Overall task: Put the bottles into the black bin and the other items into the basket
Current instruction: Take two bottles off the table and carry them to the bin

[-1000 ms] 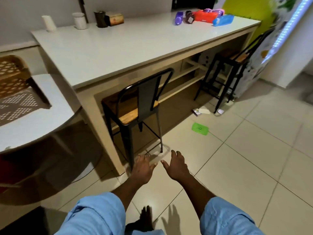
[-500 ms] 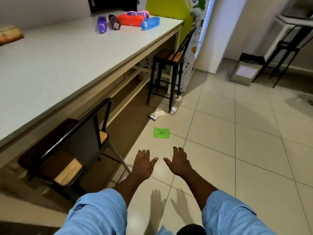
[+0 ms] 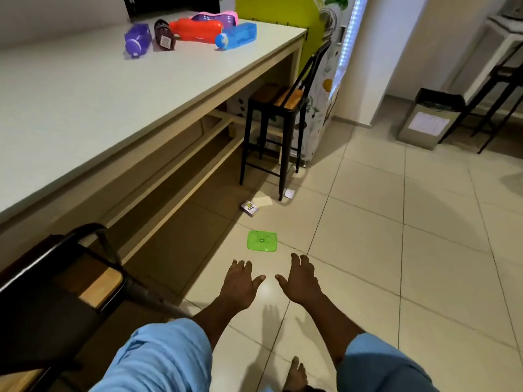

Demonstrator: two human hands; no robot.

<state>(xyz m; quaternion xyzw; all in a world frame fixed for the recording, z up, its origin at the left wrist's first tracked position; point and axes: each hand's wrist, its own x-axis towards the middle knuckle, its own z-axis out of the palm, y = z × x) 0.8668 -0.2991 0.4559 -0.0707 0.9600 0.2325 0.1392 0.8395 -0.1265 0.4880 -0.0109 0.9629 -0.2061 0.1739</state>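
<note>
Several bottles lie on their sides at the far end of the white counter (image 3: pixel 85 89): a purple one (image 3: pixel 137 39), a dark one (image 3: pixel 164 35), a red one (image 3: pixel 196 29), a blue one (image 3: pixel 236 35) and a pink-purple one (image 3: pixel 215 18) behind. On the floor lie a green square lid (image 3: pixel 262 240), a small printed box (image 3: pixel 249 207) and paper scraps (image 3: pixel 262 201). My left hand (image 3: pixel 239 284) and my right hand (image 3: pixel 301 281) hang open, palms down, just short of the lid, holding nothing. A bin with a black liner (image 3: pixel 430 117) stands at the far right.
A black metal stool (image 3: pixel 277 108) stands at the counter's far end. Another chair (image 3: pixel 65 278) is close on my left. A floral and green panel (image 3: pixel 317 80) rises behind the stool. Dark table legs (image 3: pixel 498 89) stand by the bin. My bare foot (image 3: pixel 295 374) shows below.
The view has swung right and forward along the counter. The green lid and bottles are nearer, and the bin has come into sight. Both hands stay open and empty.
</note>
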